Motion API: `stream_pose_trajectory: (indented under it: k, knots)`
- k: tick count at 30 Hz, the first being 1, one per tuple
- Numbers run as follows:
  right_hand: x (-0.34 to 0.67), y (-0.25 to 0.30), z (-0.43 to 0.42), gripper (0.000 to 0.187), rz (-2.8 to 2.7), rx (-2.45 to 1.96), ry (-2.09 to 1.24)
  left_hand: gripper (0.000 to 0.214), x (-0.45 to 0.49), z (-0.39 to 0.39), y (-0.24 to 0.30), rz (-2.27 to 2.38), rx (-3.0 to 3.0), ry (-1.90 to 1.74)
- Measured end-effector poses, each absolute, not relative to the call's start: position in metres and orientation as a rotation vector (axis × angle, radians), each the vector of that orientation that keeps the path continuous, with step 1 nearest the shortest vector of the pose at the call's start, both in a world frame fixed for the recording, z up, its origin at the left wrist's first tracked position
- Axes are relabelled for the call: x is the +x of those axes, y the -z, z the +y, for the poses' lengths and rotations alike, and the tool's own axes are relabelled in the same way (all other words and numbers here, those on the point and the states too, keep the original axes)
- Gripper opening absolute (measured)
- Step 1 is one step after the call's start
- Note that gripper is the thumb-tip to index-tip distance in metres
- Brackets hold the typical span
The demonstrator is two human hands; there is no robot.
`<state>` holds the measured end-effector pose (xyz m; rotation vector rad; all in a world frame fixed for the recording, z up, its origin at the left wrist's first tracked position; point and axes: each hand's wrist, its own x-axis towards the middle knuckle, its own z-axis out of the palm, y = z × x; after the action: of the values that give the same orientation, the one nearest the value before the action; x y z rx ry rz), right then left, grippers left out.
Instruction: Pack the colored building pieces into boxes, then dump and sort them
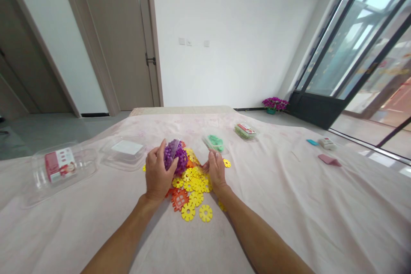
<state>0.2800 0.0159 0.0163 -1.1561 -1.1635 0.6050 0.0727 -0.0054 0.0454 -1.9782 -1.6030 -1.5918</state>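
Observation:
My left hand is closed around a clear plastic box of purple plastic pieces, tilted at the pile's left side. Under and beside it spreads a heap of yellow flower-shaped plastic discs. Orange-red square pieces lie among them. At the heap's right edge is my right hand, its fingers loosely bent and partly apart next to the yellow discs. Whether it touches any disc is hard to see. Just beyond it sits an open clear box with green pieces.
A clear container with a red-and-white label and another clear container lie to the left. At the back right is a labelled box of green pieces. A pink piece, a blue piece and a small white item lie far right.

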Motion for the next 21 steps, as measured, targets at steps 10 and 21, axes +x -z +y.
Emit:
stream_pose_trajectory:
  k: [10, 21]
  knots:
    - [0.286, -0.015, 0.017, 0.049, -1.109, -1.208, -0.475, 0.079, 0.069, -0.003, -0.034, -1.321, -2.012, 1.320]
    - [0.278, -0.064, 0.001, 0.050, -0.984, -1.001, -0.523, 0.095, 0.058, 0.006, -0.061, -1.745, -1.587, 2.382]
